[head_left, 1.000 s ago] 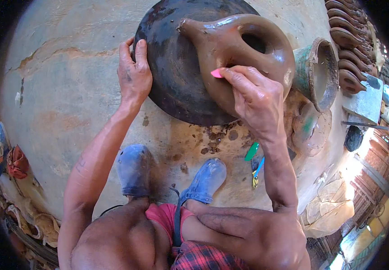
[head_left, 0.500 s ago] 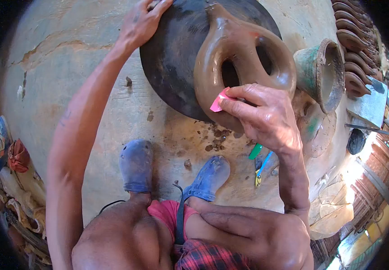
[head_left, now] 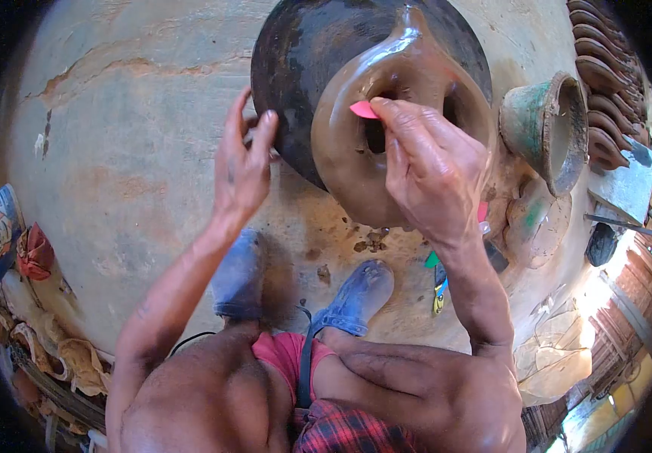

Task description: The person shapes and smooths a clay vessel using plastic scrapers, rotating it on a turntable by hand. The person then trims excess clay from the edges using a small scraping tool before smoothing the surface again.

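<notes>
My right hand [head_left: 439,162] pinches a small flat pink piece [head_left: 364,110] between thumb and fingers, right at the edge of an opening in a wet brown clay form [head_left: 341,162]. The form is rounded, with two oval holes and a narrow pointed end at the far side. It sits on a dark round potter's wheel [head_left: 288,83] and reaches past the near edge. My left hand [head_left: 247,162] is at the wheel's left rim, thumb and fingers apart with nothing in them. My right hand covers part of the clay's right side.
Right of the wheel stands a green-stained pot [head_left: 524,121] tilted on its side. Several curved clay pieces [head_left: 601,75] line the far right. A green tool [head_left: 432,260] lies near my right forearm, and my blue clogs [head_left: 356,298] are close to the wheel.
The wheel and clay have turned slightly. My left hand has come back from the far rim toward me, and the pink piece has moved up from the clay's near side to the hole's edge.
</notes>
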`<state>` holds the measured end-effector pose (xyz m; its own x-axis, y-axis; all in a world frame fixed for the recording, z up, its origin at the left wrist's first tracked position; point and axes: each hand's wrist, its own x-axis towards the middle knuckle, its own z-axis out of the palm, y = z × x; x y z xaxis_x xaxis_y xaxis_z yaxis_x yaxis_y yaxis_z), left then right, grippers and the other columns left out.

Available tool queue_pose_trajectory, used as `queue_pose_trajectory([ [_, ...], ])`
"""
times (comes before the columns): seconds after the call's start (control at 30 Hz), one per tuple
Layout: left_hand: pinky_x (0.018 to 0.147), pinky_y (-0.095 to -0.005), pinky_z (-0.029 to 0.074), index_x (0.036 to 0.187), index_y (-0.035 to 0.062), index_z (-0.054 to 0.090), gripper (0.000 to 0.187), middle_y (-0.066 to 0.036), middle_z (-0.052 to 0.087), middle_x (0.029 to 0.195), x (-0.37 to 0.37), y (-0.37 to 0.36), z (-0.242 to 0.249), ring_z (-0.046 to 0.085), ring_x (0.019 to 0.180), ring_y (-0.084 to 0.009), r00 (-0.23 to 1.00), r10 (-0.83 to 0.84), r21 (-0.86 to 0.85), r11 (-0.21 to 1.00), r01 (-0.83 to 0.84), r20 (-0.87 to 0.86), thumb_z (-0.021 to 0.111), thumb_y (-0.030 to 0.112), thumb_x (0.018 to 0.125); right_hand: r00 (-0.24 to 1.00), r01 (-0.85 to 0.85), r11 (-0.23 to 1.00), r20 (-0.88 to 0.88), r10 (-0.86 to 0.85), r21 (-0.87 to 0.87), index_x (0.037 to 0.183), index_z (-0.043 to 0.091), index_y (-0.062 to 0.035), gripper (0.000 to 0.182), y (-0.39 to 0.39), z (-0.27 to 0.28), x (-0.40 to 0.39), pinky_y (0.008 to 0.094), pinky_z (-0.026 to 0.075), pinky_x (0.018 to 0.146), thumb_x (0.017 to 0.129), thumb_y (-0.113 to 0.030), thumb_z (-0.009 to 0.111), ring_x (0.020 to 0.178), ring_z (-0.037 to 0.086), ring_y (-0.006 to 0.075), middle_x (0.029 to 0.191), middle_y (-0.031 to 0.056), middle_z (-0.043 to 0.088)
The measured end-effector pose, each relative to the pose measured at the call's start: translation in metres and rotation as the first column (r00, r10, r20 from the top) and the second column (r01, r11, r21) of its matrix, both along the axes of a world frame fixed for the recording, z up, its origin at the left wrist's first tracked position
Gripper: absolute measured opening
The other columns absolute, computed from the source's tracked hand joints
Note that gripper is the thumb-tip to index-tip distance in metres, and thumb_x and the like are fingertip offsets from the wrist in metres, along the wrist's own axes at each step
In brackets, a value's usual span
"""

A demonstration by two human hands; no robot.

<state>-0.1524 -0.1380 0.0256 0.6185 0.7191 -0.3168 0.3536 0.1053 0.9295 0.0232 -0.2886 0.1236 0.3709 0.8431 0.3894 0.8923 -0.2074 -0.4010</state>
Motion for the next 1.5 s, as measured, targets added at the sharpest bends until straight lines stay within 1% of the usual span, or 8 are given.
queue_pose_trajectory([
  [0.2, 0.072, -0.029, 0.061, 0.174, 0.0136, 0.016, 0.076, -0.011, 0.072, 0.122, -0.007, -0.01, 0.0, 0.07, 0.1, -0.0139, 0.993, 0.024, -0.252, 0.968, 0.006, 0.118, 0.06, 0.022, 0.112, 0.981, -0.191, 0.964, -0.08, 0.179, -0.185, 0.11, 0.078, -0.0055, 0.031, -0.004, 0.02, 0.0, 0.0383, 0.062, 0.074, 0.081, 0.004, 0.076, 0.086, 0.076, 0.029, 0.101, 0.0099, 0.077],
  [0.6, 0.064, -0.027, 0.054, 0.167, 0.0196, 0.043, 0.061, -0.003, 0.074, 0.105, 0.032, 0.088, -0.011, 0.064, 0.085, -0.0083, 0.965, -0.261, 0.037, 0.965, 0.261, 0.007, 0.061, 0.036, 0.111, 0.867, -0.497, 0.852, -0.118, 0.484, -0.161, 0.102, 0.075, -0.0154, 0.027, 0.021, 0.013, 0.032, 0.0407, 0.059, 0.073, 0.076, -0.009, 0.071, 0.089, 0.072, 0.0262, 0.093, 0.0017, 0.073],
  [0.73, 0.071, -0.0268, 0.05, 0.161, 0.0184, 0.053, 0.06, 0.002, 0.072, 0.118, 0.073, 0.125, -0.011, 0.062, 0.093, -0.0061, 0.946, -0.324, 0.054, 0.945, 0.323, 0.02, 0.063, 0.046, 0.109, 0.791, -0.61, 0.777, -0.186, 0.583, -0.158, 0.103, 0.078, -0.0086, 0.037, 0.043, 0.019, 0.051, 0.0403, 0.059, 0.075, 0.068, 0.0, 0.073, 0.087, 0.073, 0.0305, 0.102, 0.0077, 0.076],
  [0.8, 0.101, -0.0398, 0.055, 0.146, -0.0027, 0.063, 0.056, -0.016, 0.076, 0.128, 0.105, 0.142, -0.022, 0.069, 0.117, -0.0254, 0.939, -0.33, -0.029, 0.942, 0.334, 0.093, 0.062, 0.039, 0.109, 0.785, -0.618, 0.771, -0.175, 0.595, -0.151, 0.103, 0.078, -0.0083, 0.039, 0.053, 0.02, 0.062, 0.0407, 0.059, 0.077, 0.066, 0.0, 0.072, 0.088, 0.073, 0.0314, 0.103, 0.0082, 0.076],
  [1.07, 0.109, -0.0379, 0.051, 0.148, -0.004, 0.061, 0.055, -0.015, 0.069, 0.141, 0.194, 0.175, -0.02, 0.063, 0.128, -0.0233, 0.831, -0.548, 0.188, 0.83, 0.525, 0.095, 0.061, 0.037, 0.11, 0.74, -0.672, 0.701, -0.209, 0.639, -0.239, 0.097, 0.076, -0.0038, 0.03, 0.068, 0.028, 0.114, 0.042, 0.059, 0.08, 0.067, 0.001, 0.074, 0.096, 0.074, 0.0343, 0.105, 0.0126, 0.076],
  [1.2, 0.108, -0.0381, 0.051, 0.145, -0.0031, 0.064, 0.056, -0.014, 0.071, 0.137, 0.215, 0.178, -0.012, 0.064, 0.126, -0.023, 0.764, -0.639, 0.126, 0.768, 0.628, 0.092, 0.063, 0.041, 0.11, 0.723, -0.674, 0.673, -0.082, 0.686, -0.304, 0.096, 0.077, -0.0017, 0.021, 0.062, 0.047, 0.134, 0.0426, 0.06, 0.081, 0.077, 0.005, 0.074, 0.096, 0.075, 0.0344, 0.104, 0.0128, 0.075],
  [1.33, 0.107, -0.0383, 0.051, 0.143, -0.0024, 0.066, 0.057, -0.012, 0.072, 0.133, 0.227, 0.18, -0.015, 0.064, 0.124, -0.0222, 0.704, -0.697, 0.134, 0.717, 0.684, 0.139, 0.064, 0.043, 0.11, 0.906, -0.419, 0.904, 0.02, 0.422, -0.085, 0.103, 0.078, -0.0033, 0.024, 0.057, 0.058, 0.138, 0.0404, 0.058, 0.085, 0.081, 0.002, 0.071, 0.102, 0.073, 0.0305, 0.112, 0.011, 0.074],
  [1.5, 0.104, -0.0372, 0.053, 0.142, -0.0023, 0.066, 0.053, -0.01, 0.071, 0.132, 0.229, 0.181, -0.01, 0.064, 0.122, -0.021, 0.688, -0.696, -0.005, 0.702, 0.712, 0.205, 0.064, 0.04, 0.11, 0.712, -0.495, 0.86, 0.51, 0.482, -0.121, 0.105, 0.079, -0.0086, 0.023, 0.079, 0.022, 0.148, 0.0401, 0.057, 0.072, 0.083, -0.015, 0.081, 0.09, 0.071, 0.0248, 0.105, 0.0082, 0.074],
])
